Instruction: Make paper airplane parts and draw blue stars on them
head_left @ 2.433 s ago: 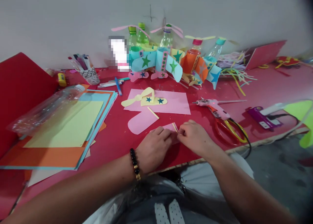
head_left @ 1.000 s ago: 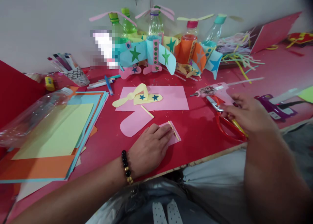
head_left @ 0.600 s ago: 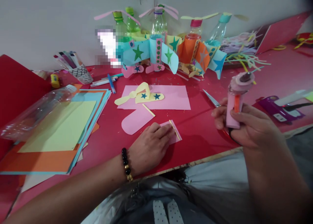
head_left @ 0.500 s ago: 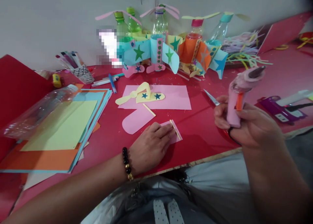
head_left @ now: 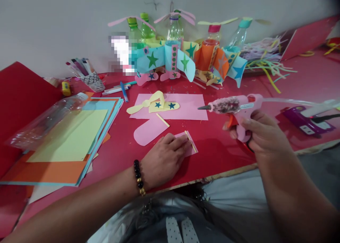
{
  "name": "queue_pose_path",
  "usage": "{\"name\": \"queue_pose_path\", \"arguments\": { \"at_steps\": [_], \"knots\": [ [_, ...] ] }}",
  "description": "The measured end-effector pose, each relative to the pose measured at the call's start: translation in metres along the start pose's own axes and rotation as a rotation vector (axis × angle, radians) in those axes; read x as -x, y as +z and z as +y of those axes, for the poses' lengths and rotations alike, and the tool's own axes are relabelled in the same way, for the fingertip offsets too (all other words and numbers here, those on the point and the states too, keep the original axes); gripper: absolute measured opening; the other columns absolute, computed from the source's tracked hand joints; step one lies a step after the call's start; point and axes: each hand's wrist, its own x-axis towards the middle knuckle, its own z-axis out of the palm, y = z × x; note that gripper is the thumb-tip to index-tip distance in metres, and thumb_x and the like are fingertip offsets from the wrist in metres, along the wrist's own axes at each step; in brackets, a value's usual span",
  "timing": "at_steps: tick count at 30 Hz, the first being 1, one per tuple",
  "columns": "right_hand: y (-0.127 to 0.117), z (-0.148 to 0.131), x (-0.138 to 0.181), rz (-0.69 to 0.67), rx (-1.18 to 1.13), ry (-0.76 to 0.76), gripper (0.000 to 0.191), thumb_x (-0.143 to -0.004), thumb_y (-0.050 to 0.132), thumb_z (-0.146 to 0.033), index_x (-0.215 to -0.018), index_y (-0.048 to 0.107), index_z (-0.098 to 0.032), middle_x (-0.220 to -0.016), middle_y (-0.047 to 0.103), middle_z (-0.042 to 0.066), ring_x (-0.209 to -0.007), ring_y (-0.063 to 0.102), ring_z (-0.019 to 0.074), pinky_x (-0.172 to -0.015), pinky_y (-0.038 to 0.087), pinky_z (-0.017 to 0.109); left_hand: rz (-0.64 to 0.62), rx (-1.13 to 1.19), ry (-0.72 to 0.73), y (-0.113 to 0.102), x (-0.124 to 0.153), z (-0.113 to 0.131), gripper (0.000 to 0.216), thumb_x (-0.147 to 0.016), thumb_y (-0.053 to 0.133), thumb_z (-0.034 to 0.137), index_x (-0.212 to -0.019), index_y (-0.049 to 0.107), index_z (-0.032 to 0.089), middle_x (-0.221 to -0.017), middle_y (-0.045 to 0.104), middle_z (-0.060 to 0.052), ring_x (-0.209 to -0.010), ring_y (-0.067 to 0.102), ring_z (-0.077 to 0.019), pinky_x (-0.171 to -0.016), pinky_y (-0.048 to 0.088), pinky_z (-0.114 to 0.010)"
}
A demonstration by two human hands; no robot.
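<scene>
My left hand lies on a small pink paper piece, its fingers stretched over it and covering much of it. A thin pale yellow strip runs along that piece's right edge. In my right hand is a pink hot glue gun, held above the table with its dark nozzle pointing left. Just left of my left hand rests a rounded pink paper cutout with a similar yellow edge strip. Behind it, yellow paper shapes with blue stars sit on a pink sheet.
Decorated bottles with paper wings line the wall. To the left are stacked coloured papers, a clear plastic bottle and a pen cup. A purple power strip stands right, near the table's front edge.
My right hand has turned the glue gun from upright, nozzle toward the upper right, to level with its nozzle pointing left. My left hand stays on the pink paper piece.
</scene>
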Motion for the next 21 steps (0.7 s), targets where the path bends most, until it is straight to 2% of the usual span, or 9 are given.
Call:
{"name": "queue_pose_path", "arguments": {
  "at_steps": [3,6,8,11,17,19,21],
  "knots": [
    [-0.003,-0.004,0.002,-0.029,0.137,0.057,0.016,-0.079,0.072,-0.034,-0.079,0.071,-0.018,-0.068,0.069,0.004,-0.047,0.053,0.0107,-0.043,0.038,0.023,-0.011,-0.01,0.007,-0.001,-0.001,0.0,0.042,-0.099,0.036,0.018,-0.14,0.043,0.011,-0.143,0.05,-0.012,-0.134,0.04,-0.0227,-0.101,0.038,-0.041],
    [-0.004,-0.011,0.004,-0.063,0.319,0.112,0.021,-0.074,0.075,-0.034,-0.068,0.069,-0.016,-0.055,0.063,0.002,-0.045,0.047,0.0094,-0.041,0.035,0.021,-0.019,-0.02,0.026,-0.003,-0.003,0.0,0.042,-0.099,0.036,0.017,-0.14,0.042,0.01,-0.141,0.051,-0.013,-0.135,0.039,-0.0242,-0.098,0.039,-0.042],
    [-0.006,-0.013,0.004,-0.073,0.379,0.127,0.021,-0.07,0.078,-0.035,-0.073,0.07,-0.016,-0.059,0.064,0.003,-0.046,0.047,0.0098,-0.04,0.036,0.021,-0.017,-0.023,0.028,-0.004,-0.004,0.0,0.041,-0.099,0.037,0.017,-0.139,0.043,0.01,-0.141,0.052,-0.013,-0.134,0.04,-0.0243,-0.097,0.039,-0.042],
    [-0.009,-0.013,0.005,-0.114,0.436,0.146,0.029,-0.068,0.08,-0.035,-0.088,0.071,-0.016,-0.074,0.07,0.006,-0.054,0.054,0.0125,-0.045,0.042,0.022,-0.031,-0.025,0.032,-0.005,-0.005,0.001,0.041,-0.099,0.037,0.017,-0.138,0.044,0.01,-0.142,0.051,-0.012,-0.134,0.04,-0.0243,-0.097,0.038,-0.042],
    [-0.006,-0.012,0.005,-0.211,0.603,0.129,0.033,-0.079,0.07,-0.04,-0.103,0.069,-0.017,-0.063,0.061,-0.001,-0.049,0.045,0.0096,-0.045,0.039,0.022,-0.052,-0.015,0.042,-0.008,-0.006,0.001,0.04,-0.099,0.034,0.014,-0.136,0.047,0.01,-0.142,0.051,-0.01,-0.135,0.038,-0.0245,-0.097,0.038,-0.042],
    [-0.003,-0.011,0.005,-0.238,0.627,0.088,0.033,-0.08,0.069,-0.039,-0.105,0.07,-0.018,-0.064,0.062,-0.001,-0.051,0.048,0.011,-0.048,0.042,0.023,-0.061,0.001,0.032,-0.008,-0.006,0.001,0.039,-0.099,0.034,0.014,-0.134,0.049,0.01,-0.142,0.051,-0.01,-0.136,0.038,-0.025,-0.097,0.038,-0.043],
    [0.0,-0.01,0.004,-0.171,0.596,0.051,0.03,-0.076,0.074,-0.035,-0.1,0.072,-0.018,-0.068,0.066,0.001,-0.057,0.055,0.0142,-0.055,0.048,0.026,-0.064,0.018,0.014,-0.008,-0.006,0.001,0.039,-0.099,0.035,0.015,-0.135,0.049,0.011,-0.144,0.049,-0.01,-0.134,0.04,-0.0247,-0.098,0.038,-0.044]
  ]
}}
